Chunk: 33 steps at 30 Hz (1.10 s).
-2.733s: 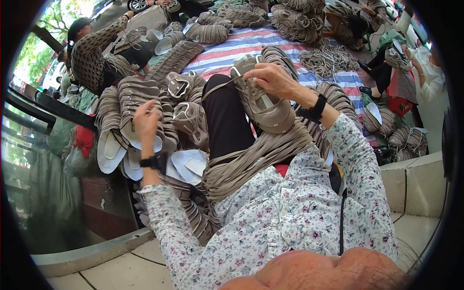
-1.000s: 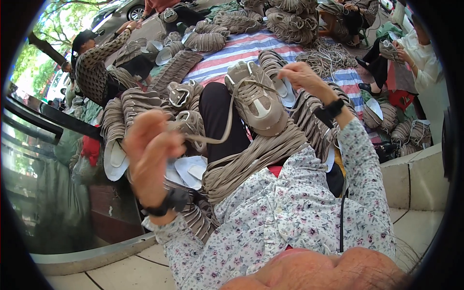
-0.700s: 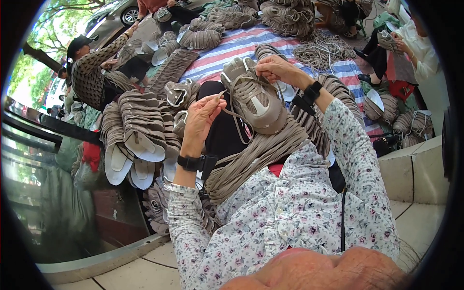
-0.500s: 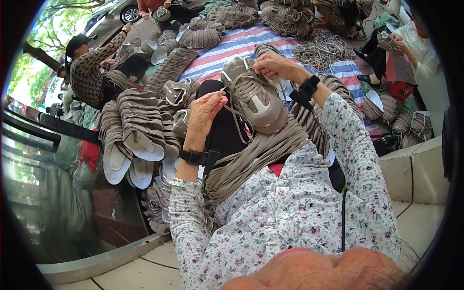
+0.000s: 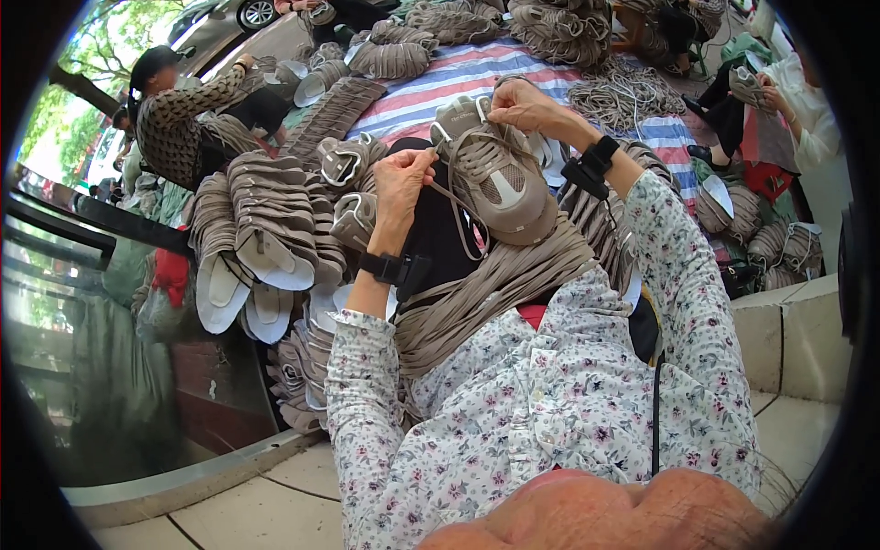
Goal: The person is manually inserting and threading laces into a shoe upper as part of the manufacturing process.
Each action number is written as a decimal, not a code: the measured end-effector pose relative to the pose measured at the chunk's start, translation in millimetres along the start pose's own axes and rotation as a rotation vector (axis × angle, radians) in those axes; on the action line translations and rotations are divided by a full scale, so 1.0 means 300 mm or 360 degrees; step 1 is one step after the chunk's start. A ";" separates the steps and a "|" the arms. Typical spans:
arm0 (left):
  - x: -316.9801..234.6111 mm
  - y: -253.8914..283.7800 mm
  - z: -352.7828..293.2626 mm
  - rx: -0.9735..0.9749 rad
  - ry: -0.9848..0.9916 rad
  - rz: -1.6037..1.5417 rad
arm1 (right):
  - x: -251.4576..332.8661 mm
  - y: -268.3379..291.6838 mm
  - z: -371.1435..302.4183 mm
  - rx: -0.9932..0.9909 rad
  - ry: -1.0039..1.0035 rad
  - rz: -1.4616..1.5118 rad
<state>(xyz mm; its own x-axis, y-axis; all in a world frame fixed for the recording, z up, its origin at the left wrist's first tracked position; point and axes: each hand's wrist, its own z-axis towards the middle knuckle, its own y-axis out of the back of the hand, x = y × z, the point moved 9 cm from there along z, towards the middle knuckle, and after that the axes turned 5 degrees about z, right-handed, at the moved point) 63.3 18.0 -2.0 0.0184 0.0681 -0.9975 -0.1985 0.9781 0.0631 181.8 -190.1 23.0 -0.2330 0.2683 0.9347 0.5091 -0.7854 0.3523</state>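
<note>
In front of my lap is a taupe sneaker upper (image 5: pixel 509 203), toe toward me, with a mesh vamp and a lace partly threaded. My left hand (image 5: pixel 403 183) is closed in a pinch on the shoelace (image 5: pixel 469 220) at the upper's left edge, and the lace hangs in a loop below. The right hand (image 5: pixel 530 108) pinches the right eyelet edge near the tongue; its exact hold is partly hidden by the fingers. A thick bundle of taupe laces (image 5: pixel 500 302) lies across my lap.
Stacks of sneaker uppers (image 5: pixel 275 215) stand at my left, with loose uppers (image 5: pixel 351 165) beside my left wrist. Ahead lies a striped sheet (image 5: pixel 440 87) holding more uppers and a lace heap (image 5: pixel 623 99). Other people (image 5: pixel 174 119) sit around it. A tiled ledge (image 5: pixel 797 339) is at right.
My left hand has moved right and up to the upper's edge, its fingers now closer together. My right fingers have shifted slightly along the opposite edge. The view has tilted a little.
</note>
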 end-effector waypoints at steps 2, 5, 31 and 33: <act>0.001 -0.012 0.014 -0.0011 -0.0049 0.0058 | 0.028 -0.013 0.004 -0.0077 0.0209 -0.0249; 0.007 -0.010 0.025 -0.0072 -0.0091 0.0183 | 0.078 -0.023 -0.002 -0.0101 0.0338 -0.0589; -0.032 -0.020 0.078 -0.0295 -0.0231 0.0783 | 0.107 -0.213 0.090 0.0185 0.0221 -0.0478; -0.070 -0.032 0.059 -0.0361 -0.0471 0.0791 | 0.108 -0.217 0.087 0.0216 0.0225 -0.0430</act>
<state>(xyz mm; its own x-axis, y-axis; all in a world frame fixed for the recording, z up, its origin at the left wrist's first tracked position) 82.1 10.7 19.1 0.1345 0.5882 -0.7975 -0.4559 0.7513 0.4772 162.8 -115.7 31.7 -0.4827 0.3692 0.7942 0.5166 -0.6122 0.5986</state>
